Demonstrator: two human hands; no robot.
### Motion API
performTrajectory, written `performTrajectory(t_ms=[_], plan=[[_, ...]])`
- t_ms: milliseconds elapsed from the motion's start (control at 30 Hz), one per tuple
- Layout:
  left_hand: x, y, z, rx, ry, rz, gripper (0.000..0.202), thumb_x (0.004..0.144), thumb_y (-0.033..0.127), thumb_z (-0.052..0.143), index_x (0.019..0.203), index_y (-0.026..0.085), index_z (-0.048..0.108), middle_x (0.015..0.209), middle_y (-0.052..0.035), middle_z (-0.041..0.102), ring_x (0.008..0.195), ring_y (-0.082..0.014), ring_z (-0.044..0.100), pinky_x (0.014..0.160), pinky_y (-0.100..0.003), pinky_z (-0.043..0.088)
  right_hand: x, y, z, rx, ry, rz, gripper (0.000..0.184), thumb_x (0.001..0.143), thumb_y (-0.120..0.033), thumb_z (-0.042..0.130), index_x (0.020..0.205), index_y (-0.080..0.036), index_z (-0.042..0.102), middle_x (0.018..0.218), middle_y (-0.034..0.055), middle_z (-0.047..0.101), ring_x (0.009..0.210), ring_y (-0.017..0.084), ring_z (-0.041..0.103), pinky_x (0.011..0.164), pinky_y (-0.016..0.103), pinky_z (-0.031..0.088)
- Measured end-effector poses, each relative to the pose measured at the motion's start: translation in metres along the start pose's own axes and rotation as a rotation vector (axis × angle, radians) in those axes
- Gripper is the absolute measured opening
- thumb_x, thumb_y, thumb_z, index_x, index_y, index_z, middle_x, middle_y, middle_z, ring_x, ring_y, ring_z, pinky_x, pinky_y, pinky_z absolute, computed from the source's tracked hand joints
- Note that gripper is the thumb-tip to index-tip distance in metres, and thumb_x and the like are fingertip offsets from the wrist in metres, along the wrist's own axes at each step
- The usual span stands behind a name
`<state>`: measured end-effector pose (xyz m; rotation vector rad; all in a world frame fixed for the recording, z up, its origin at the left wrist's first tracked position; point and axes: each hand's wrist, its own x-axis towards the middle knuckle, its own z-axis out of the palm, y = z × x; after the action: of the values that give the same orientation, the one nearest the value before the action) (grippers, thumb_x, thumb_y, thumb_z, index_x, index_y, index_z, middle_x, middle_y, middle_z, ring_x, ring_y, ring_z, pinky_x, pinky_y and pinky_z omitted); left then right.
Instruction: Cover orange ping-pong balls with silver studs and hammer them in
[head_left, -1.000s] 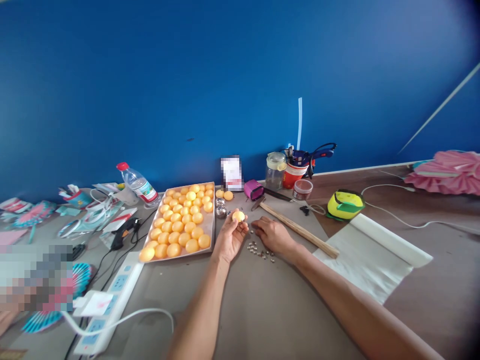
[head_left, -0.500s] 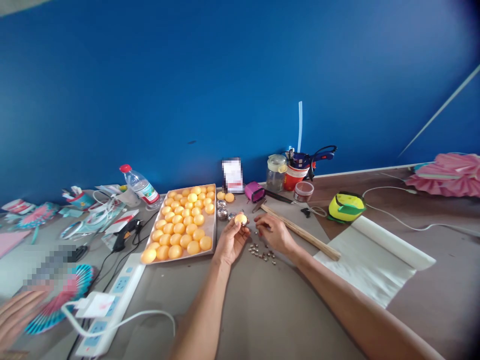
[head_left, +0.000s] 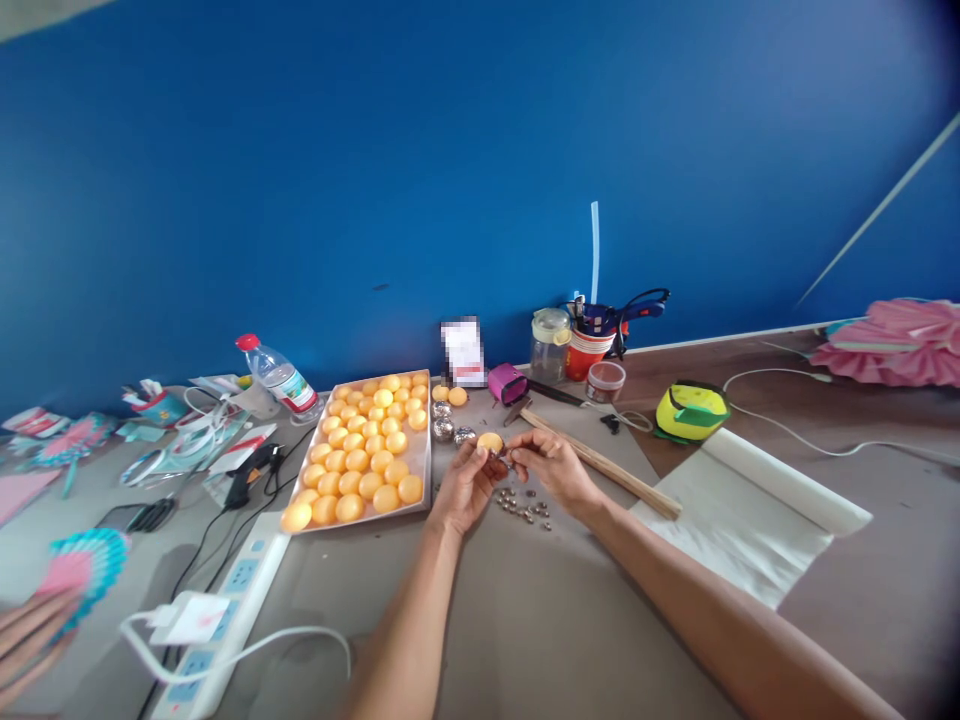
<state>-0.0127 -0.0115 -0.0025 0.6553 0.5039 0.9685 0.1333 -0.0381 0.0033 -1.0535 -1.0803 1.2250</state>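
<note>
My left hand [head_left: 463, 490] is closed around an orange ping-pong ball [head_left: 490, 441], which shows silvery metal on its lower side. Against the right side of that ball, the fingertips of my right hand [head_left: 551, 466] are pinched together; whatever is between them is too small to make out. Small shiny metal studs [head_left: 525, 508] lie scattered on the table just below my hands. Beyond my left hand sit a few silver-covered balls [head_left: 443, 430] and two plain orange balls [head_left: 457, 397]. A shallow box [head_left: 429, 440] of many orange balls stands to the left.
A hammer [head_left: 600, 462] lies right of my hands, beside a white sheet roll [head_left: 787, 480]. Behind are a purple pouch [head_left: 508, 383], a lidded jar [head_left: 550, 345] and a red cup [head_left: 587, 357]. At left are a power strip [head_left: 244, 575] and another person's hand [head_left: 34, 640] with a pleated paper fan [head_left: 86, 575].
My right hand has come left, its fingertips now meeting at the ball. The ball has turned and shifted slightly right. At far left, the other person's hand has raised and tilted the fan.
</note>
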Motion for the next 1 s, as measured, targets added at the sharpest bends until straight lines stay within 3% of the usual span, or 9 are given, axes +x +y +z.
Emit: performTrajectory(t_ms=[100,333,667,1000], plan=[[0.0007,-0.0021,0.0009,0.002,-0.002,-0.002,0.022,0.070,0.021,0.068,0.089,0.017,0.056,0.087,-0.0019,0.062,0.070,-0.0103,0.059,0.068,-0.025,0.045,-0.0005,0.0013,0.0016,-0.080,0.035,-0.006,0.012,0.070,-0.026,0.057,0.076,-0.016,0.054,0.050,-0.0065,0.047,0.044,0.007,0.039,0.046,0.022,0.029],[0.0006,-0.0032,0.0031,0.051,-0.021,0.000,0.022,0.072,0.020,0.067,0.091,0.017,0.055,0.085,-0.0016,0.061,0.071,-0.0106,0.058,0.068,-0.025,0.044,-0.0010,0.0001,0.0018,-0.233,0.006,-0.083,0.010,0.072,-0.025,0.053,0.071,-0.016,0.056,0.057,-0.0048,0.047,0.051,0.008,0.040,0.051,0.022,0.033],[-0.0010,-0.0036,0.0042,0.129,-0.051,0.015,0.026,0.072,0.026,0.066,0.094,0.018,0.053,0.082,-0.0021,0.061,0.066,-0.0120,0.059,0.072,-0.031,0.045,-0.0035,-0.0018,-0.0005,-0.205,-0.055,-0.045,0.010,0.074,-0.025,0.051,0.072,-0.016,0.054,0.058,-0.0040,0.050,0.055,0.010,0.046,0.055,0.023,0.037],[-0.0038,-0.0071,0.0054,0.195,-0.034,0.047,0.028,0.072,0.026,0.066,0.093,0.016,0.051,0.080,-0.0029,0.062,0.065,-0.0127,0.059,0.071,-0.032,0.045,-0.0038,0.0009,0.0015,-0.281,0.002,-0.015,0.007,0.072,-0.023,0.050,0.070,-0.017,0.052,0.053,-0.0053,0.049,0.051,0.009,0.046,0.050,0.022,0.035]])
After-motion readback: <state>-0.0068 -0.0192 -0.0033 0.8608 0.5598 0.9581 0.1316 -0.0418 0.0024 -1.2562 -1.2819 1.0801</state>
